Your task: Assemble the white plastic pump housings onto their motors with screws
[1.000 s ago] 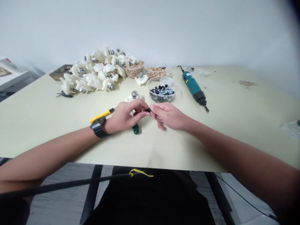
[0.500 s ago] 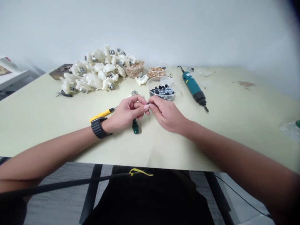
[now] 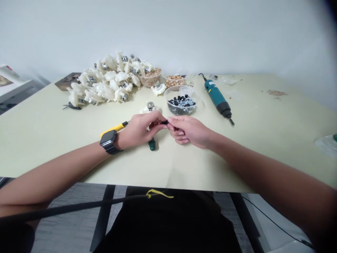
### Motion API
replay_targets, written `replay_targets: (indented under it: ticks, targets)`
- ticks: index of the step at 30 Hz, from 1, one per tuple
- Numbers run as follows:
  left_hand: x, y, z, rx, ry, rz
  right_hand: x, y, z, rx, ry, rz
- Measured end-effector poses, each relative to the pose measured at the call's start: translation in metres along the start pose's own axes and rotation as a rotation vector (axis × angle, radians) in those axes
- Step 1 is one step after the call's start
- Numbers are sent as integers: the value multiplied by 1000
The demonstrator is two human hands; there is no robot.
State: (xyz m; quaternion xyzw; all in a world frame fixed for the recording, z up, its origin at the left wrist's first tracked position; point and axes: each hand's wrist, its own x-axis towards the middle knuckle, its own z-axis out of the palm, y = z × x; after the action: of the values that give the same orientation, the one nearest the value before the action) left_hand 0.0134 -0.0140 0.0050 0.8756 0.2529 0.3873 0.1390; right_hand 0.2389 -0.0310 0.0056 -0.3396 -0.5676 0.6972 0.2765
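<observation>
Between the fingertips of my left hand (image 3: 143, 128) is a small black part (image 3: 164, 122), too small to make out fully. My right hand (image 3: 188, 129) pinches at the other end of that part, thumb on top and fingers curled. Just behind my hands stands a clear round tub (image 3: 181, 109) holding black pieces and silver metal bits. A green-handled tool (image 3: 152, 144) lies partly hidden under my left hand. Beyond it sits a white plastic piece with a round metal part (image 3: 150, 106). Left of my left hand is a yellow-handled screwdriver (image 3: 113, 129).
A heap of white plastic pieces (image 3: 107, 82) fills the back left, with small pliers (image 3: 71, 106) at its front. Two tubs of tan bits (image 3: 151, 79) stand behind. A teal power screwdriver (image 3: 218, 98) lies at the right; a plastic bag (image 3: 326, 144) is at the far right.
My hands have come slightly nearer to me and turned, showing the black part more plainly. The left wrist has rolled so the watch face shows. The white piece behind is less covered.
</observation>
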Motion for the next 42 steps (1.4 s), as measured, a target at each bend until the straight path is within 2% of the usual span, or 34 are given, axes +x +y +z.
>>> replay_targets:
  ticks: [1,3,6,7,9,12,17,20,24,29,32,37,42]
  targets:
    - [0,0,0,-15,-8,-19,0,-1,0,-8,10,17]
    - [0,1,3,-162,-8,-125,0,0,-1,-167,123,-51]
    - [2,3,8,-497,11,-331,-1,2,-4,-597,371,-321]
    - [4,4,9,-580,19,-380,-1,3,-4,-721,424,-397]
    - [6,3,9,-668,45,-441,-2,3,-4,-889,468,-460]
    - [10,-1,5,-685,124,-479,-2,1,6,-1003,478,-392]
    - [14,-11,-2,-619,229,-508,0,-3,45,-1210,440,-140]
    - [14,-14,-5,-613,241,-506,-3,-2,58,-1377,370,-139]
    - [14,-13,-7,-675,225,-475,-7,0,52,-1507,353,-173]
    - [15,-17,-10,-728,228,-463,-11,-3,35,-1553,318,-62]
    - [16,-24,-13,-736,265,-469,-13,-8,24,-1442,350,-20]
    - [18,-32,-17,-785,241,-499,-16,-22,5,-1110,498,-151]
    - [18,-29,-19,-881,110,-568,-16,-28,-7,-949,355,-283]
